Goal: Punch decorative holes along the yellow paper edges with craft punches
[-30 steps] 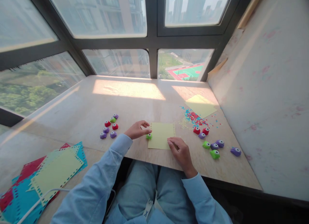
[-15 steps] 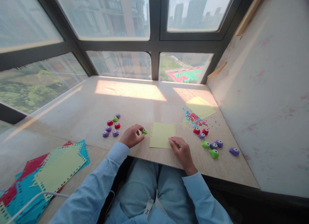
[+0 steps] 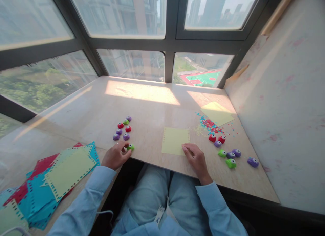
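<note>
My left hand [image 3: 117, 156] is closed around a small green punch [image 3: 130, 147] with an eye-like spot, near the table's front edge. Just beyond it sit several purple, red and green punches, among them a red one [image 3: 128, 128]. A pale yellow sheet [image 3: 175, 141] with small holes along its left and right edges lies in front of me. The fingertips of my right hand [image 3: 195, 158] are pinched together at the sheet's lower right corner.
Right of the sheet are several more punches [image 3: 231, 163], a scatter of red, blue and yellow paper bits [image 3: 210, 125] and another yellow sheet [image 3: 217, 113]. Punched coloured sheets [image 3: 71, 165] overlap at the left. Windows and a wall border the table [image 3: 149, 114].
My left hand has moved left with the green punch, away from the yellow sheet and towards the left group of punches. My right hand stays at the sheet's corner. The view has shifted slightly.
</note>
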The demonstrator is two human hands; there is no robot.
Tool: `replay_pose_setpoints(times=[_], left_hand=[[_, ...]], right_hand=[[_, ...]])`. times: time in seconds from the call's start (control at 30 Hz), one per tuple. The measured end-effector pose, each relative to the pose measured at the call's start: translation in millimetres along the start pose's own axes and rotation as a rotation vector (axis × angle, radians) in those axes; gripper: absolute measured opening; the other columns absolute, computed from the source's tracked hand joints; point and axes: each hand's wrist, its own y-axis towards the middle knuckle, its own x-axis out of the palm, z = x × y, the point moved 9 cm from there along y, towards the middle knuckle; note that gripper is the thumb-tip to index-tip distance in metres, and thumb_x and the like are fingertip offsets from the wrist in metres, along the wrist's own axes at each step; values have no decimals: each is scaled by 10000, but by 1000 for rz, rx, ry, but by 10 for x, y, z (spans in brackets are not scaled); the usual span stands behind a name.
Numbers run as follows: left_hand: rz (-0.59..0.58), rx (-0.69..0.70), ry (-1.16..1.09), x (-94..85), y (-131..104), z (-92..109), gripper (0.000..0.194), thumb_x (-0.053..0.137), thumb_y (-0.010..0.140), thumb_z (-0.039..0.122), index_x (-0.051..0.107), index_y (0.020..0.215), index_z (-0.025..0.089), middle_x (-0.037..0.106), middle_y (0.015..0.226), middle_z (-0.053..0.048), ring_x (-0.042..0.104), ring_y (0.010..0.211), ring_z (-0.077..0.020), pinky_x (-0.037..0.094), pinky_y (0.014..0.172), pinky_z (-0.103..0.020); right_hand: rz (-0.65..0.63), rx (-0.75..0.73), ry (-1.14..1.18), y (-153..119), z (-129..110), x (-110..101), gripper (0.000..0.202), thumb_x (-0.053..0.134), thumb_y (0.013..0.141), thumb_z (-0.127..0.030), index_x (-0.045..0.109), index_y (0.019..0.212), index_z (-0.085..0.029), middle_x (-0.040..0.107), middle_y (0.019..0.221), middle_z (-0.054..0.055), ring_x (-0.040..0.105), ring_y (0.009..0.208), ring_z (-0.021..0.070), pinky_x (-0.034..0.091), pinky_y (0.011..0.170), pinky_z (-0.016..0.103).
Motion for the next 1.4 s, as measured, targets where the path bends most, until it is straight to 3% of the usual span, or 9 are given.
replay_pose_setpoints(times=[0.27, 0.47, 0.6, 0.7, 0.8, 1.0, 1.13, 1.27, 1.4], left_hand=[[93, -113, 52, -141, -136, -398, 306, 539, 760, 373, 619, 996, 196, 700, 877, -52, 645, 611, -180, 531, 656, -309], [168, -157, 105, -235, -59, -530, 292, 515, 793, 317, 629, 1022, 176, 687, 979, -87, 641, 632, -178, 532, 710, -328], [278, -213, 197, -324, -31, -539, 273, 507, 799, 251, 634, 1025, 164, 659, 1037, -115, 632, 651, -183, 524, 690, -333], [373, -155, 245, -392, -43, -380, 263, 507, 803, 231, 631, 1022, 155, 644, 1007, -116, 623, 675, -191, 514, 674, -329], [343, 2, 215, -318, -39, -124, 177, 502, 837, 251, 634, 930, 179, 643, 880, -73, 614, 696, -190, 505, 681, -312], [146, 131, 1, 56, 3, 310, 153, 513, 847, 239, 639, 916, 187, 663, 890, -59, 623, 747, -179, 517, 713, -313], [21, 224, -133, 379, 67, 733, 212, 525, 841, 200, 660, 1002, 171, 678, 1006, -99, 642, 886, -202, 528, 844, -355], [-76, 308, -84, 675, 160, 1129, 298, 596, 806, 208, 680, 1091, 184, 666, 1149, -134, 601, 1084, -272, 482, 952, -441], [-123, 300, 29, 836, 262, 1278, 349, 589, 836, 244, 660, 1173, 192, 606, 1301, -156, 522, 1226, -324, 430, 991, -511]], right_hand=[[-8, 17, -9, -9, 34, -6, 244, 584, 899, -398, 741, 922, -212, 746, 960, 103, 680, 931, 254, 536, 880, 442], [-16, 25, -10, -15, 49, -7, 244, 595, 889, -403, 742, 922, -212, 745, 967, 104, 683, 931, 253, 538, 881, 442], [-15, 32, -10, -13, 55, -10, 251, 597, 887, -412, 742, 925, -210, 745, 972, 106, 685, 934, 254, 540, 881, 444], [-14, 33, -9, -12, 50, -12, 252, 599, 886, -417, 742, 920, -213, 746, 968, 105, 685, 933, 255, 540, 881, 447], [-18, 36, -11, -13, 52, -11, 251, 599, 887, -415, 742, 923, -212, 745, 970, 105, 683, 937, 254, 538, 885, 446], [-8, 28, -19, -16, 31, -19, 246, 592, 895, -404, 740, 920, -209, 745, 966, 104, 685, 928, 251, 541, 875, 440], [51, 7, -54, -25, -30, -91, 229, 575, 915, -379, 729, 924, -209, 739, 957, 99, 681, 921, 246, 540, 871, 435], [103, -44, -112, -30, -123, -149, 219, 549, 933, -350, 718, 922, -213, 733, 948, 100, 671, 924, 245, 540, 865, 435], [-34, -150, -185, -26, -233, 20, 211, 526, 939, -283, 722, 987, -224, 741, 996, 94, 663, 986, 249, 519, 917, 460]])
